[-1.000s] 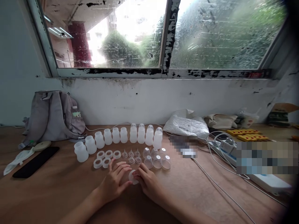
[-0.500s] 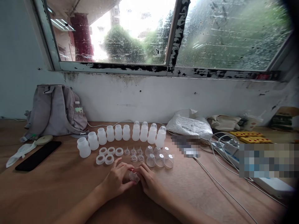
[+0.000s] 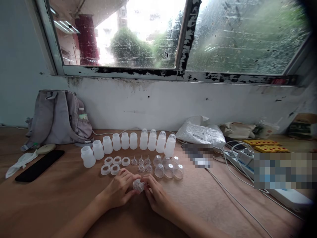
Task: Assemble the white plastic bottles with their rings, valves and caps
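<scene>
Shifted slightly toward 9 o'clock and turned since half a second ago: translucent ribbed piece [image 3: 138, 185], more of it now showing between the fingertips. Both hands shifted only a little with it.

Grip: narrow, fingertips only. Left hand [image 3: 123, 187] pinching at the 9 o'clock side, thumb at about 6. Right hand [image 3: 155, 195] closed in at the 3 o'clock side, exact contact partly hidden by its own fingers. Piece held at the near part of the table [image 3: 210, 205]. Probably a ring and nipple being put together; can't tell if seated.

Clock centred on the piece, 12 toward the wall. Near, at 10: five loose rings [image 3: 125, 164]. At 12: five loose nipples [image 3: 141, 161]. At 1 to 2: six clear domes [image 3: 169, 171], all loose.

Further out, 10 to 12: six open bottles [image 3: 116, 142]. 12 to 1: four capped bottles [image 3: 152, 140].

Progress, judged by count: four bottles apparently complete, one top in hand, six bottles still without tops.

Well apart: backpack [image 3: 59, 115] at 10, black pad [image 3: 39, 166] at 9, silvery bag [image 3: 201, 132] at 2.
</scene>
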`<state>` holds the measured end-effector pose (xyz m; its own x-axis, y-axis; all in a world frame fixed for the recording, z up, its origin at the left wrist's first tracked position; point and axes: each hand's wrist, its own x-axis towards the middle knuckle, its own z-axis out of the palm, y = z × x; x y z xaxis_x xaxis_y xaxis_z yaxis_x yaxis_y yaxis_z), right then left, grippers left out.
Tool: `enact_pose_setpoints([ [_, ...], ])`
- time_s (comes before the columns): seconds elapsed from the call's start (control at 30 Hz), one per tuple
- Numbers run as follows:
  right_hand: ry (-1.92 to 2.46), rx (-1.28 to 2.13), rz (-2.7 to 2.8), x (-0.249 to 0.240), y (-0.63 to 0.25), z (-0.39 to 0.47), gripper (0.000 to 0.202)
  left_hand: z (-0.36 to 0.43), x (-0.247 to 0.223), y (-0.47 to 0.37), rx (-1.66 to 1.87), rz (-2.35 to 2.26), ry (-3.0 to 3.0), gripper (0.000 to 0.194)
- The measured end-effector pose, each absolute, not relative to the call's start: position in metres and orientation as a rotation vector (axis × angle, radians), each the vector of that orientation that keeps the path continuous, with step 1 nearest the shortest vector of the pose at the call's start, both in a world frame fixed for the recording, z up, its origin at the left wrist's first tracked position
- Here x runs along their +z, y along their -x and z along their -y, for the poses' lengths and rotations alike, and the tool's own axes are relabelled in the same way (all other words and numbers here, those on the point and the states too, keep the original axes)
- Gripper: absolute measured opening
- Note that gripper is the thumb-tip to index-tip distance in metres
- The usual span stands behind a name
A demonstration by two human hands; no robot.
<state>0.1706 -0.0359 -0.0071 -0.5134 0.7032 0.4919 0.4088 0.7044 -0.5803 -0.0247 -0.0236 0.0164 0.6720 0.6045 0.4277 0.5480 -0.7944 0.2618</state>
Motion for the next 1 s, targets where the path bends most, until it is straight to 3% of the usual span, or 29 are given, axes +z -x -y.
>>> enact_pose_setpoints([
  [0.2,0.882,0.491,2.124,-0.010,-0.175,0.033,0.020,0.018,0.019,0.036,0.759,-1.013,-2.793,0.037],
  [0.47,1.019,0.396,2.194,-0.013,-0.178,0.027,0.013,-0.001,0.011,0.058,0.784,-1.255,-2.859,0.010],
  [0.77,1.019,0.414,2.213,-0.012,-0.176,0.025,0.016,-0.011,0.006,0.065,0.859,-1.390,-2.838,0.014],
  [1.0,0.957,0.106,2.482,0.009,-0.154,0.004,0.017,-0.021,-0.007,0.069,0.898,-1.470,-2.808,0.025],
])
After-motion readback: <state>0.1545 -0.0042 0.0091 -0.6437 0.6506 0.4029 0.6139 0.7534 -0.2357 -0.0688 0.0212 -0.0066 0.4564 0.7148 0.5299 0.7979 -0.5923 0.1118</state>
